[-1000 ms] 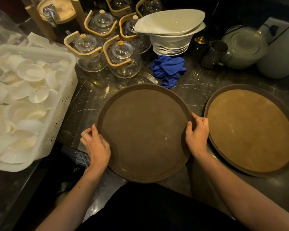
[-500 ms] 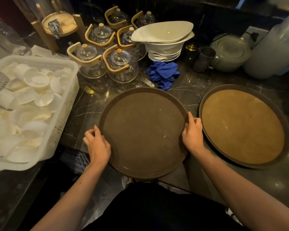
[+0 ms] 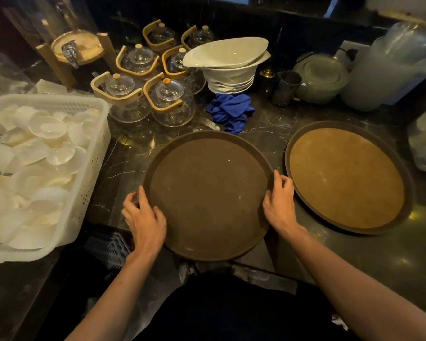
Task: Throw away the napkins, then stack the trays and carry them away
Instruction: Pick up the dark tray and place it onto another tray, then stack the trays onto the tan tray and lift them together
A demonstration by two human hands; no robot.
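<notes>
A round dark brown tray [image 3: 207, 190] lies on the dark marble counter, its near edge hanging over the counter's front. My left hand [image 3: 144, 217] grips its left rim and my right hand [image 3: 279, 205] grips its right rim. A second round tray [image 3: 347, 178], with a lighter tan inside, lies flat on the counter just to the right, its rim close to my right hand. I see no napkins on either tray.
A white plastic basket [image 3: 93, 153] full of small white dishes stands at the left. Behind the trays are several glass teapots [image 3: 170, 102], a crumpled blue cloth [image 3: 231, 110], stacked white bowls [image 3: 229, 67], a metal jug [image 3: 287, 87] and a large plastic container [image 3: 389, 70].
The view has drifted a little; both hands stay on the dark tray's rims. The left fingers have shifted along the rim, and the tray sits slightly nearer me.
</notes>
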